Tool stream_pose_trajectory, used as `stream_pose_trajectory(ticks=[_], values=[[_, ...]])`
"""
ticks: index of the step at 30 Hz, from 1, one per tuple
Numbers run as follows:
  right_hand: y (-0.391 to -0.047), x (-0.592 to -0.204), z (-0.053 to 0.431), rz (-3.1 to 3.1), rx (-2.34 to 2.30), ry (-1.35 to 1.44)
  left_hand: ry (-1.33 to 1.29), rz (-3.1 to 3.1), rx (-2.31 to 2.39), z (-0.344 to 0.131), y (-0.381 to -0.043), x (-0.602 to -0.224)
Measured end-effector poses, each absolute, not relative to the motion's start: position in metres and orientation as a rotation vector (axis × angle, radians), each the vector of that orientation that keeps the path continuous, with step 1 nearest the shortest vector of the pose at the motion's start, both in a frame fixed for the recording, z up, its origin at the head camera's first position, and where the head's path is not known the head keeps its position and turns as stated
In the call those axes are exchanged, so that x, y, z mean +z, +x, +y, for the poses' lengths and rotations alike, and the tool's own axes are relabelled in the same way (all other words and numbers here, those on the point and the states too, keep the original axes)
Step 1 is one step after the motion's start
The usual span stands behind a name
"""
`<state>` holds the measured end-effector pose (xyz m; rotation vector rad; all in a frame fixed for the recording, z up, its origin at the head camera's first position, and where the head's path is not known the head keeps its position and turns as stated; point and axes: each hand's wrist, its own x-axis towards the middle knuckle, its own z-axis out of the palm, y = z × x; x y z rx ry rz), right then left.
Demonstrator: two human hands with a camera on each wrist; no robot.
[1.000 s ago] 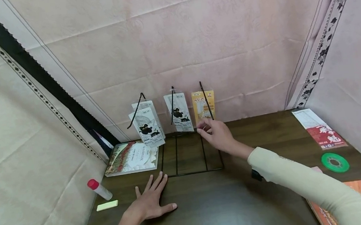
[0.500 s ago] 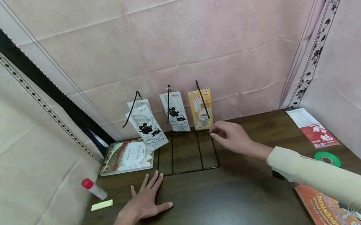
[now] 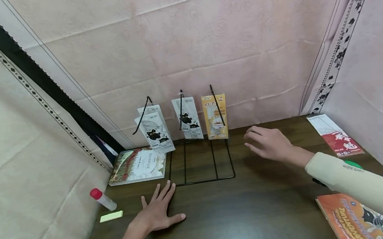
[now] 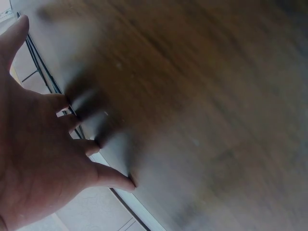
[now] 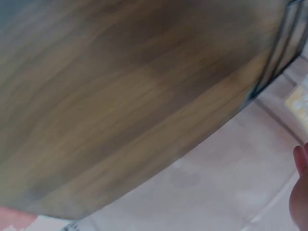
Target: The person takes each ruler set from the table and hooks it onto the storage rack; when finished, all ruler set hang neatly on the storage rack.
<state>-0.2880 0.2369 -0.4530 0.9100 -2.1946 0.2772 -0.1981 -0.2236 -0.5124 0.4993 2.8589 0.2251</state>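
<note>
A black wire display rack (image 3: 184, 162) stands on the table with three upright hooks. Two white ruler set packets (image 3: 157, 132) hang on its left hook, one ruler set packet (image 3: 187, 118) on the middle hook, and a yellow packet (image 3: 215, 117) on the right one. My left hand (image 3: 155, 213) rests spread on the table, fingertips right at the rack's front left corner; the left wrist view shows its fingers (image 4: 113, 177) extended. To the right of the rack, my right hand (image 3: 270, 142) is held over the table with fingers loosely bent and nothing in them.
A booklet (image 3: 137, 171) lies left of the rack, partly behind the hanging packets. Nearer are a red-capped glue stick (image 3: 103, 199) and a pale yellow strip (image 3: 111, 216). On the right lie a red-and-white packet (image 3: 338, 138), a green disc (image 3: 353, 164) mostly behind the sleeve, and an orange book (image 3: 356, 215).
My right hand has moved away from the yellow packet to the right, leaving it hanging. The front left packet swung and came back. My left hand has stayed in place.
</note>
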Motion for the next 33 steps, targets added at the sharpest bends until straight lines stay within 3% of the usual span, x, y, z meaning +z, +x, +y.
stream_pose_trajectory(ticks=[9,33], values=[[-0.289,-0.465,0.282,-2.244,0.186,0.862,0.495,2.861,0.214,-0.223,-0.198,-0.512],[-0.284,-0.48,0.394,-2.659,0.104,0.313,0.485,2.852,0.242,-0.223,-0.196,-0.51]])
